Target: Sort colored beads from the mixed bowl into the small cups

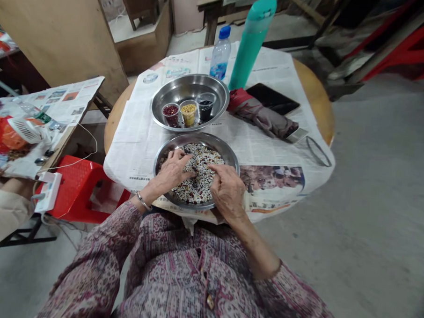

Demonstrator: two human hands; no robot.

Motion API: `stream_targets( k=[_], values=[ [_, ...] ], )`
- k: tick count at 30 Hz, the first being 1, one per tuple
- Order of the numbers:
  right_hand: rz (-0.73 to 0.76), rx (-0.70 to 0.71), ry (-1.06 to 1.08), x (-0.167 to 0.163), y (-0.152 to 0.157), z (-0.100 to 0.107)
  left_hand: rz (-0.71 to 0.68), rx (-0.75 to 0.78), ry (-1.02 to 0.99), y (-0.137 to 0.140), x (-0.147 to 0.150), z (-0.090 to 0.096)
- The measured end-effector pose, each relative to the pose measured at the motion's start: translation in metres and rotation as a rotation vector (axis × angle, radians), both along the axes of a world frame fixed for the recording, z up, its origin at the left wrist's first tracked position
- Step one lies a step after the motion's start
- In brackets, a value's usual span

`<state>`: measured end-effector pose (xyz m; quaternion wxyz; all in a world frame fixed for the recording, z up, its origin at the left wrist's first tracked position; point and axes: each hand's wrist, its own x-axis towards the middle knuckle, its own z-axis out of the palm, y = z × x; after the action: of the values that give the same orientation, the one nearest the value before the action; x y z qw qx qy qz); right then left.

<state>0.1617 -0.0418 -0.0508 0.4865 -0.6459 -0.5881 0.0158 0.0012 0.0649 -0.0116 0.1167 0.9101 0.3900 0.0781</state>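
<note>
A steel bowl (234, 156) in front of me holds a mix of white grains (200, 177) with scattered dark red, black and yellow beans. Over its left side lies my left hand (172, 170), fingers spread on the grains. My right hand (228, 188) is at the bowl's right side, its fingers curled and the index finger bent forward over the grains; whatever it may pinch is hidden. Behind stands a larger steel basin (187, 85) with three clear cups: red beans (171, 114), yellow beans (188, 113) and black beans (205, 107).
Newspaper (131, 146) covers the round table. A blue-capped bottle (221, 54), a tall teal bottle (252, 43), a folded umbrella (263, 114) and a dark tablet (272, 98) stand or lie farther back. On the left are a red stool (75, 190) and a seated person's leg.
</note>
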Motion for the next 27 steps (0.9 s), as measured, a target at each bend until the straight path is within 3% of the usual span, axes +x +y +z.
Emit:
stream_targets(
  k=[5,10,17,21,27],
  values=[
    [-0.009,0.033,0.037,0.000,0.000,0.000,-0.093,-0.080,-0.096,0.004,0.018,-0.006],
    [-0.038,0.102,0.112,-0.002,-0.001,0.000,-0.292,-0.157,-0.121,-0.008,0.032,0.002],
    [-0.080,0.115,0.120,-0.003,-0.001,0.004,-0.454,-0.003,0.055,0.001,0.053,0.008],
    [-0.049,0.099,0.126,-0.002,-0.001,0.003,-0.380,0.052,0.123,0.012,0.055,0.009],
    [-0.062,0.096,0.112,-0.002,-0.001,0.004,-0.072,0.055,0.140,0.008,0.017,0.018]
  ],
)
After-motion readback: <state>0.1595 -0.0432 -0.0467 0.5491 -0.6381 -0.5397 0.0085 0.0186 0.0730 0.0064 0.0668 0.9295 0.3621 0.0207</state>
